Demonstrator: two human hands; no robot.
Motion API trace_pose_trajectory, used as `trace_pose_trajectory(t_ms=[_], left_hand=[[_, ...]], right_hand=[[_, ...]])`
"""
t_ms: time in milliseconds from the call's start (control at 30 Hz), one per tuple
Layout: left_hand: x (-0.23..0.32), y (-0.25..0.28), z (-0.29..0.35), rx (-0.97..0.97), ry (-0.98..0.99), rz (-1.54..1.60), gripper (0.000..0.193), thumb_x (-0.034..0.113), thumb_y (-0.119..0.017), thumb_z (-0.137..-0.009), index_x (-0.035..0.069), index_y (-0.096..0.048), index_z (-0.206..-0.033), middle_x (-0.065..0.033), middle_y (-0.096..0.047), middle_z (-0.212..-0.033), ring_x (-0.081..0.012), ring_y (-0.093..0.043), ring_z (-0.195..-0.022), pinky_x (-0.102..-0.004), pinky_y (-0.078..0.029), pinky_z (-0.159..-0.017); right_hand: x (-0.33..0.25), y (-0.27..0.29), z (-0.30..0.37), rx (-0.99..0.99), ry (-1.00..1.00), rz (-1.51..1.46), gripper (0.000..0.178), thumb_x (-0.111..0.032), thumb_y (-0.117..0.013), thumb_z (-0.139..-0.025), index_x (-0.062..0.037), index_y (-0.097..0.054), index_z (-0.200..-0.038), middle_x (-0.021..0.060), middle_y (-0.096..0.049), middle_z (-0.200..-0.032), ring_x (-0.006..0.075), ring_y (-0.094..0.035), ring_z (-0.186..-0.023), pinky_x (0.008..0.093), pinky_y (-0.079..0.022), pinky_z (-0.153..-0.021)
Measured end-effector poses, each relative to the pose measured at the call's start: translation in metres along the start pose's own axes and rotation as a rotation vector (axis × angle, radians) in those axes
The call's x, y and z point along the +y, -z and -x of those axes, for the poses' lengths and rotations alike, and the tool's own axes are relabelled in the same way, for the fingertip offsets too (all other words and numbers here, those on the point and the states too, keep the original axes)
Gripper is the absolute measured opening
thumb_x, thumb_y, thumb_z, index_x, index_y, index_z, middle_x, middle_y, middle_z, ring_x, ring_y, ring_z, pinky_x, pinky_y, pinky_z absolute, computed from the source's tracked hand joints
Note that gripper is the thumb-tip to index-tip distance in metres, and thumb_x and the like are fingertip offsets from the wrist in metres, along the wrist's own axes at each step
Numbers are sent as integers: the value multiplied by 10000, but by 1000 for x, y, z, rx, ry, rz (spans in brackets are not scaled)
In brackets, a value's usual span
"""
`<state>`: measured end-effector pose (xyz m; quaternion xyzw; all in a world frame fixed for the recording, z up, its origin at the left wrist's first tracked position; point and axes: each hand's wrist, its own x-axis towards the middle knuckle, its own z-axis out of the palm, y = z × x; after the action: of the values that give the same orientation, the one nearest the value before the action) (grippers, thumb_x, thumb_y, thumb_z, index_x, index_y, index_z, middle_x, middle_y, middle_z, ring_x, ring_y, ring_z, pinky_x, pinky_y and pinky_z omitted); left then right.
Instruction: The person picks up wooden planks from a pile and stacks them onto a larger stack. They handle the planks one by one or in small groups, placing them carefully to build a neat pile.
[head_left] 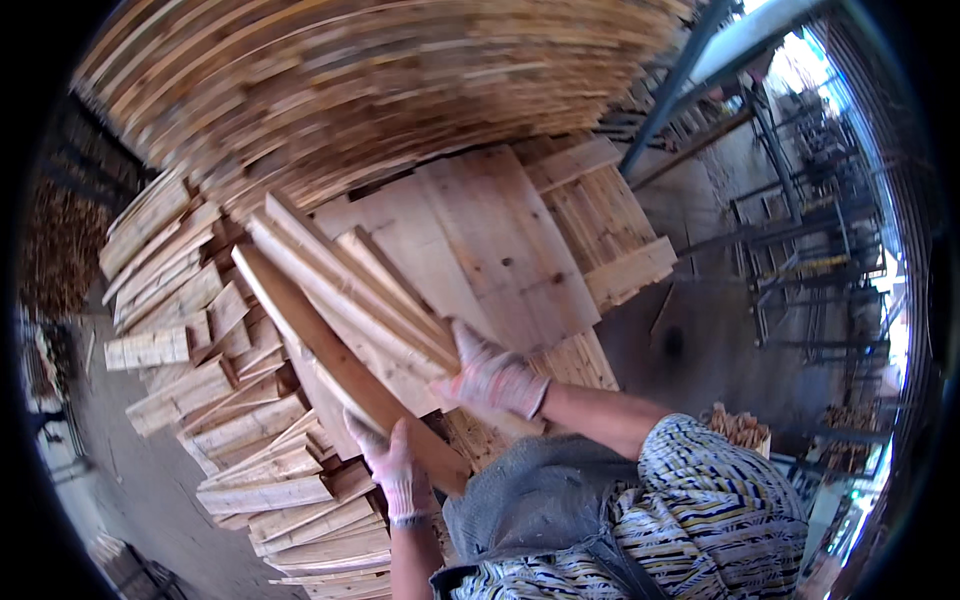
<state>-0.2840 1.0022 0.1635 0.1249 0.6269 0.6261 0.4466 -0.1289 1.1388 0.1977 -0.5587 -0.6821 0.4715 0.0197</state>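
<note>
My left hand (395,468), in a pale knitted glove, is closed on the edge of a long wooden plank (325,350) near its close end. The plank slants away to the far left, and its near end reaches my grey apron (540,490). My right hand (492,376), gloved as well, grips the near part of a long wooden board (345,285). More narrow boards lie alongside it, roughly parallel to the plank. Fingers under the wood are partly hidden. Wide pale boards (500,235) lie flat beneath and beyond both hands.
A tall stack of lumber (380,80) rises along the far side, blurred by motion. Loose short boards (265,495) are heaped on the left. A blue metal post (670,85) stands at the far right, with metal racks (800,240) beyond it.
</note>
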Motion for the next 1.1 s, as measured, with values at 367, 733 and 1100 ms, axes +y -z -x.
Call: trace_pose_trajectory(t_ms=[367, 733, 1100], left_hand=[[-91, -167, -102, -188, 129, -1351, 1222, 455, -841, -712, 61, -89, -1590, -273, -115, -1629, -469, -116, -1498, -502, -206, -1218], [-98, -185, -151, -142, 450, -1600, 1484, 712, -791, -639, 5, 139, -1554, -401, 112, -1574, -518, 79, -1493, -572, -82, -1211], [-92, -183, -142, -147, 603, -1793, 1537, 743, -793, -594, -2, 150, -1551, -367, 128, -1590, -466, 92, -1510, -552, -49, -1221]], right_hand=[[130, 99, -76, 158, -294, 443, 1019, -417, -752, -817, -75, -142, -1557, 243, -478, -1387, 371, -543, -1235, 448, -444, -1049], [285, 203, -100, 217, -35, -480, 1021, -388, -833, -741, -9, -315, -1535, 230, -548, -1399, 307, -530, -1298, 352, -414, -1084], [234, 170, -109, 168, -264, 66, 1020, -446, -773, -777, -45, -234, -1544, 258, -328, -1525, 417, -352, -1401, 513, -324, -1139]])
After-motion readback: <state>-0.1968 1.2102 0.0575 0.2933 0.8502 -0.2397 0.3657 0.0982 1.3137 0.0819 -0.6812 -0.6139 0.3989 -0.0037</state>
